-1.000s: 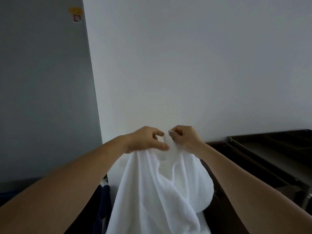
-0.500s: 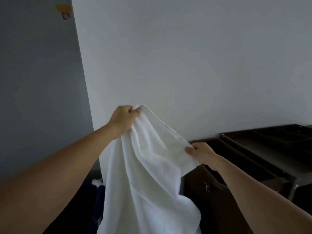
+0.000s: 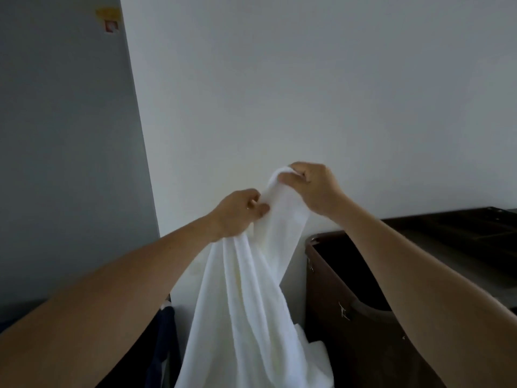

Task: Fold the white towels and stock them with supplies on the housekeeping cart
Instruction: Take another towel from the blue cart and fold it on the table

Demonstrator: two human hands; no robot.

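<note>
I observe my left hand and right hand both gripping the white towel, right hand at one o'clock.

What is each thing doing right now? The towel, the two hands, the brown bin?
white towel: unfolded, held up, hanging down in bunched folds.
left hand: pinching the towel near its top.
right hand: gripping the towel's top, higher than the left hand.
brown bin: open on top, too dark inside to see.
blue cloth: untouched, partly hidden.
</note>
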